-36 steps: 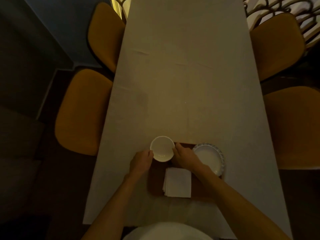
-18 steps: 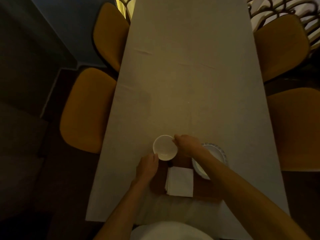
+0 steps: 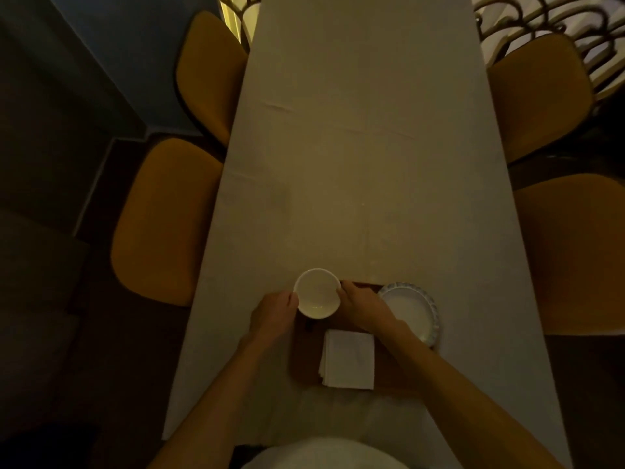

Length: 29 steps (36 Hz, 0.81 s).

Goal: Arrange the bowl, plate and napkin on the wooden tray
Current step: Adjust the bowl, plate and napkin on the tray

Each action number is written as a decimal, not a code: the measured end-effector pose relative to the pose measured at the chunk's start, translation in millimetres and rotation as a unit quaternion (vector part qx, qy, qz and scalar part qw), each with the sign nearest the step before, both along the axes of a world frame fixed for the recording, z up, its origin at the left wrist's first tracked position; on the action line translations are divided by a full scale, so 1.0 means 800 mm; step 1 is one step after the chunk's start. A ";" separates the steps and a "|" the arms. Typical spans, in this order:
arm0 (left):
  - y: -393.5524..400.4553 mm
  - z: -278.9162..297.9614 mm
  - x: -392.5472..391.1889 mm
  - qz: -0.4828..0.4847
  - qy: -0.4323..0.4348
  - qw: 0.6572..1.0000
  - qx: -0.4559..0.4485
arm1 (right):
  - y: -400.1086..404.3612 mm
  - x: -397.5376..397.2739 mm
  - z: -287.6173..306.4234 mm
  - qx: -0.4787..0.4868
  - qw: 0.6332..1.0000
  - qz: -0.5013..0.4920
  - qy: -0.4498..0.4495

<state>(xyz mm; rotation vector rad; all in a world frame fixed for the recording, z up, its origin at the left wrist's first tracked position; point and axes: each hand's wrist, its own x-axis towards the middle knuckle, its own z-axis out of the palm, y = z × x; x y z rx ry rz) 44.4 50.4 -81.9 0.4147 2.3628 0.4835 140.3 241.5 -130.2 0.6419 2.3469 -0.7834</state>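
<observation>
The person holds the white bowl [image 3: 317, 293] between both hands at the far left corner of the wooden tray [image 3: 304, 363]. The left hand [image 3: 274, 314] curls against the bowl's left rim and the right hand [image 3: 363, 308] presses its right rim from the other side, so the bowl is pinched between them rather than gripped by either alone. The light is dim, and it is hard to tell whether the bowl rests on the tray or hangs just above it; its far edge seems to overlap the tray's far edge and the tablecloth [image 3: 365, 164].

The folded napkin [image 3: 348, 359] lies on the tray near its front edge, close to the person. The scalloped plate [image 3: 411, 311] sits at the tray's right end, partly under the right forearm, and appears to overhang the tray's right side.

The step in hand looks like seating the bowl. To do it well, the person should draw it a little toward themselves so that the whole base stands on wood, keep it level with even pressure from both sides, and open the fingers only once it sits flat. The bowl should stay clear of the napkin's far edge. The plate probably still wants a nudge inward afterwards, and the right forearm should lift before it moves, so as not to drag the rim.
</observation>
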 end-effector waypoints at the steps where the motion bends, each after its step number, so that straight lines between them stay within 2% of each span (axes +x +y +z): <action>1: 0.000 0.000 -0.002 -0.006 0.004 1.000 0.000 | -0.004 0.001 0.015 -0.001 1.000 -0.010 0.001; 5: -0.001 0.002 -0.009 -0.034 0.031 0.999 -0.027 | -0.022 0.004 0.058 -0.027 0.997 -0.067 0.006; 10: 0.001 0.006 -0.014 -0.084 0.088 0.991 -0.058 | -0.028 0.003 0.063 -0.031 0.998 -0.062 0.008; 17: 0.007 0.013 -0.019 -0.079 0.078 0.992 -0.057 | -0.021 0.001 0.056 -0.025 0.999 -0.033 -0.005; 23: 0.007 0.010 -0.019 -0.064 0.048 0.995 -0.051 | -0.023 0.006 0.060 -0.033 0.998 -0.057 0.013; 29: 0.004 0.008 -0.024 -0.068 0.071 0.994 -0.051 | -0.019 -0.004 0.061 0.004 0.999 -0.048 0.010</action>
